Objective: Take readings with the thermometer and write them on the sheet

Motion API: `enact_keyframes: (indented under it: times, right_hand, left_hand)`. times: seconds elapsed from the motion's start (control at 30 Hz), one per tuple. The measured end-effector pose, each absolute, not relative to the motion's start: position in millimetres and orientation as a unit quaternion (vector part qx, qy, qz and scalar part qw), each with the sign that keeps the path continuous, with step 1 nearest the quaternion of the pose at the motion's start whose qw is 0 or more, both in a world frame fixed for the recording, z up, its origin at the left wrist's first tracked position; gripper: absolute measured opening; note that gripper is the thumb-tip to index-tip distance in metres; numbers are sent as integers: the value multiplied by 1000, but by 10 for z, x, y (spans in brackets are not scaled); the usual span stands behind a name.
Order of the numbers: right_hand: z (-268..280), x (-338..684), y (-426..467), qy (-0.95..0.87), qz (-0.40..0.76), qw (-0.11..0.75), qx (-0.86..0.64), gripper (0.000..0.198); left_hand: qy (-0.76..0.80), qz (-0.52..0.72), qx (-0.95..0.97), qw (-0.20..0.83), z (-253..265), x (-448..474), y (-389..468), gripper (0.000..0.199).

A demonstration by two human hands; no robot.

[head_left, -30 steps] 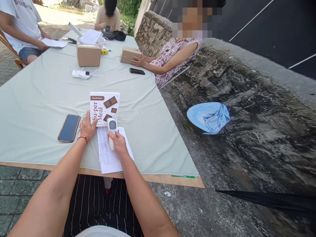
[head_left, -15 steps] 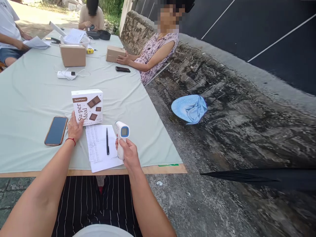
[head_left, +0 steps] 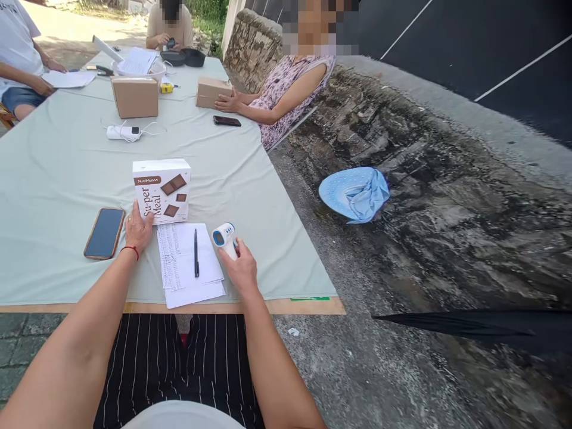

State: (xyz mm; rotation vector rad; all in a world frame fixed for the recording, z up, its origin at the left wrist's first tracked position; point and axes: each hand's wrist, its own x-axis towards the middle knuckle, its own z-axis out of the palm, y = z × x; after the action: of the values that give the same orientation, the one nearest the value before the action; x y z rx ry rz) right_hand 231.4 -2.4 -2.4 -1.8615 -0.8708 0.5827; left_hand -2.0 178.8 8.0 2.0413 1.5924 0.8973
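My left hand (head_left: 139,229) grips the lower left corner of a white snack box (head_left: 182,208), its thumb on the front and its fingers along the side. The box stands upright on the cloth, with brown bars printed on its front. In my right hand (head_left: 242,269) is a white and blue infrared thermometer (head_left: 227,243), held by its handle above the table and tilted, its small screen turned to the left. Between my hands lie printed papers (head_left: 196,292) with a black pen (head_left: 196,255) on top. A smartphone (head_left: 104,233) rests left of my left hand.
A pale green cloth covers the table (head_left: 259,220). Further back are cardboard boxes (head_left: 135,100), a white device with a cable (head_left: 123,132), a dark phone (head_left: 227,121) and a basket with papers (head_left: 138,62). Several people sit around. A blue hat (head_left: 355,193) lies right of the table.
My right hand has turned the thermometer: its screen faced me before and now points to the left, with the handle slanting. My left hand and the box stay in place.
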Motion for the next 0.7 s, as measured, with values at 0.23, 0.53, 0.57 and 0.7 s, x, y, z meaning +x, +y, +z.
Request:
enact_keyframes:
  times: [0.23, 0.53, 0.57, 0.7]
  right_hand:
    - [-229, 2478, 47, -442, 83, 286, -846, 46]
    - [-102, 2020, 289, -578, 147, 318, -737, 40]
    - [-92, 1961, 331, -578, 157, 302, -742, 44]
    - [-70, 1842, 426, -595, 166, 268, -739, 49]
  left_hand:
    - [562, 302, 741, 209, 71, 12, 1741, 73]
    - [560, 277, 754, 203, 99, 55, 1697, 93]
    - [563, 269, 754, 204, 95, 63, 1695, 101]
    - [573, 243, 756, 203, 81, 86, 1692, 120]
